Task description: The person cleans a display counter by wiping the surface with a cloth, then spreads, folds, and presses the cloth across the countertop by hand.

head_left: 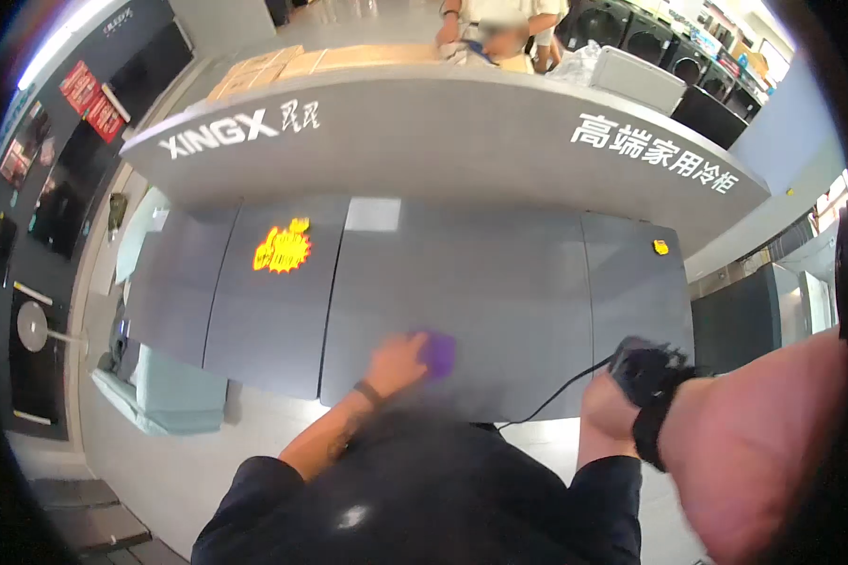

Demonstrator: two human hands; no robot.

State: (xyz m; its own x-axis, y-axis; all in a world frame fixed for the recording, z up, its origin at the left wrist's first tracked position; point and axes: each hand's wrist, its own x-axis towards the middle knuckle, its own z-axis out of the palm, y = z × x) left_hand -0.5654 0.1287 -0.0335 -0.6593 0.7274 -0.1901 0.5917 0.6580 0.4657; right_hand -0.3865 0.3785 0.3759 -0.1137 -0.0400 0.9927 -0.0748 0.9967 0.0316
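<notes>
Across the lower middle stretches the dark gray surface (481, 273), split by narrow seams into sections. Behind it rises a gray barrier (415, 141) with white lettering. Flat cartons (349, 61) lie beyond, near a person (513, 11) in a pale top, and dark front-loading machines (598, 24) stand at the upper right. Pale green seats (179, 391) sit beside the left end.

A bare arm (763, 452) comes in large from the right edge, a black strap around its wrist. Just beside it is the right hand (606, 407), partly hidden by a black device (633, 365); a thin cable (556, 395) runs from there toward the dark shirt. Where that arm and hand meet is unclear, and whether these fingers are apart or together cannot be told.

Over the near middle of the surface, the left hand (396, 363) has its fingers clamped on a purple cloth (441, 356), both blurred as if moving. The contact looks under way, but no marks show which parts are done or left. Farther back are a yellow sign (285, 252) with red edges, a white sheet (373, 214) near the barrier, and a small yellow tag (660, 247) toward the right end.
</notes>
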